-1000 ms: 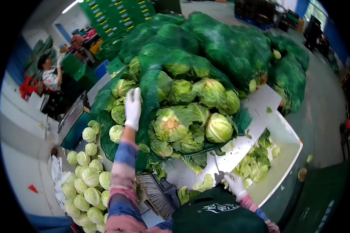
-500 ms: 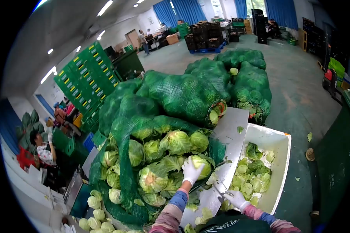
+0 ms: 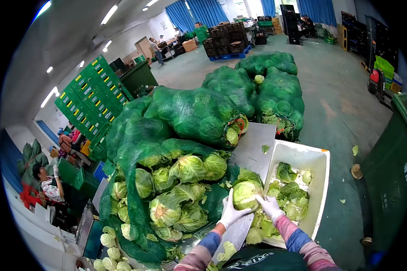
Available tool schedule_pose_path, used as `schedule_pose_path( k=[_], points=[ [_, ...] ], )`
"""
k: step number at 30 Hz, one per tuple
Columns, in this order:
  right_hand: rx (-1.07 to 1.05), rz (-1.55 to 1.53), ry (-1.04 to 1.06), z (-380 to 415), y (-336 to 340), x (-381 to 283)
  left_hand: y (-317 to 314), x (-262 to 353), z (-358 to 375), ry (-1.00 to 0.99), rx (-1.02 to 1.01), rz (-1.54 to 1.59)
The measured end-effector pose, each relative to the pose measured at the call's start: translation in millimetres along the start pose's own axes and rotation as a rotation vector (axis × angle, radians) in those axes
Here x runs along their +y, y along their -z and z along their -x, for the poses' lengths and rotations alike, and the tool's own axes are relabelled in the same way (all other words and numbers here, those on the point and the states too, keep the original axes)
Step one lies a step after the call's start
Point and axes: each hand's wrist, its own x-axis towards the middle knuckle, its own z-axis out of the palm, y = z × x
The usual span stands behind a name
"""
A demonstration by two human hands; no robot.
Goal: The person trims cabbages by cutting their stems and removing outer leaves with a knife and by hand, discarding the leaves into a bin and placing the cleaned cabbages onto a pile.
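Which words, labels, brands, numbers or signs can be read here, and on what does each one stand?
No text can be quoted with certainty.
Dark green apron: white lettering, cut off and unclear.
Dark green bin at right: white characters, too blurred.
Stacked green crates: yellow-and-black labels, too small.

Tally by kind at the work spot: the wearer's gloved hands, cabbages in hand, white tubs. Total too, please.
Gloved hands, left hand and right hand: 2
Held cabbage: 1
White tub: 1
Total: 4

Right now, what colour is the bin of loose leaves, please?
White; the bin shows best in the head view.
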Motion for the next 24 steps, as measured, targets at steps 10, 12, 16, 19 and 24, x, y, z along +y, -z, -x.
schedule_pose_path(
  k=[10,12,16,19,24],
  points=[
    [-0.191,-0.09,-0.078,19.4,25.5,-24.6,3.3,22.1,-12.4,-0.226,0.041,-0.456],
    [-0.106,-0.103,0.023,13.8,17.8,0.4,15.1,31.5,-30.1,-0.2,-0.047,-0.43],
    [0.174,0.244,0.41,12.8,10.2,39.4,16.5,39.6,-52.8,-0.161,-0.119,-0.586],
    [0.228,0.536,0.441,28.3,9.6,21.9,2.6,48.1,-57.1,-0.121,-0.133,-0.525],
    [0.188,0.696,0.508,18.5,15.1,24.1,-13.8,53.1,-67.0,-0.155,-0.11,-0.593]
  ],
)
